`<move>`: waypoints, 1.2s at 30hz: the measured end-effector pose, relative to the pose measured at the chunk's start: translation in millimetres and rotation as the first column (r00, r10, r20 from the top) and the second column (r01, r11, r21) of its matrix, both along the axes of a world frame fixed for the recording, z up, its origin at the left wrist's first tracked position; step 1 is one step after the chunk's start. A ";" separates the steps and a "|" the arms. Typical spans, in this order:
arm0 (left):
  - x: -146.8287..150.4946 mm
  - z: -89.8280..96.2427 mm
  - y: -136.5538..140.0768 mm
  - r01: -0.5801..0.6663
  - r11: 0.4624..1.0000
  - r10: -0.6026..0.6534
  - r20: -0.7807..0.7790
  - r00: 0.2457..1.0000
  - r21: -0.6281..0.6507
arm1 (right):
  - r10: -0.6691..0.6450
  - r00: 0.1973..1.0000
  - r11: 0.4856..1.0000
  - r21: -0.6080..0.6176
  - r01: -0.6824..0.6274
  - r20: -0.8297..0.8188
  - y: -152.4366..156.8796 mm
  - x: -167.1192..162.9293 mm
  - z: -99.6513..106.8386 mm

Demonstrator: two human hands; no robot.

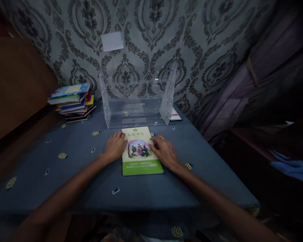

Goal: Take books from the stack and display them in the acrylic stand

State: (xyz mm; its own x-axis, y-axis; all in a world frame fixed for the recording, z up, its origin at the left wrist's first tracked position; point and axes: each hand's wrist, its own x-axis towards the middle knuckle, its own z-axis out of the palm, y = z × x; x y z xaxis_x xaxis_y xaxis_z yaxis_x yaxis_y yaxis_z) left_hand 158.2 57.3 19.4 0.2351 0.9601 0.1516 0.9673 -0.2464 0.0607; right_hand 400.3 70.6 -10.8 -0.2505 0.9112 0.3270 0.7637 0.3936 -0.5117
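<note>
Left hand (pixel 116 146) and right hand (pixel 166 151) flank the book (pixel 139 148), which lies cover up on the tabletop (pixel 78 181) at the centre of the frame. From where I stand, going left to right, the stack of books (pixel 74 102) at middle left looks uneven, its edges jutting out; a stray knock could send the upper ones sliding. Next, the left hand's fingers sit close together at the book's left edge; whether they pinch it, I can't tell. Just beyond the book's top edge stands the clear rack (pixel 137 107), so a hasty push forward could bump it. On the right, thumb and fingers are parted at the edge, grip unclear; uneven hold might let the book twist or slip.
</note>
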 end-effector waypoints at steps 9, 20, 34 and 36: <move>-14.7 -35.4 23.2 0.011 0.989 -0.048 0.251 0.967 0.148 | 0.457 0.877 0.880 0.065 -0.470 0.146 22.4 -72.9 9.3; -27.1 -45.1 26.8 0.070 0.978 -0.136 0.350 0.927 0.196 | 0.454 0.852 0.884 -0.010 -0.468 0.261 40.1 -94.0 7.6; -25.1 -36.5 23.7 0.078 0.989 -0.106 0.239 0.965 0.125 | 0.249 0.958 0.968 -0.015 -0.249 0.144 51.9 -18.9 -7.5; -24.9 -36.1 23.3 0.082 0.990 -0.107 0.226 0.968 0.114 | 0.261 0.963 0.965 -0.029 -0.260 0.071 57.1 -12.3 -10.5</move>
State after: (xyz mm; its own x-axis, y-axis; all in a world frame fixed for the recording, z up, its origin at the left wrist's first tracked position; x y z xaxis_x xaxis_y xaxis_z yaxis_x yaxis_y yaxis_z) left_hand 133.2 80.6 -16.6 0.2708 0.9115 0.3097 0.9020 -0.3526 0.2491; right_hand 388.0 127.7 -21.3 -0.5030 0.8170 0.2820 0.6720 0.5748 -0.4670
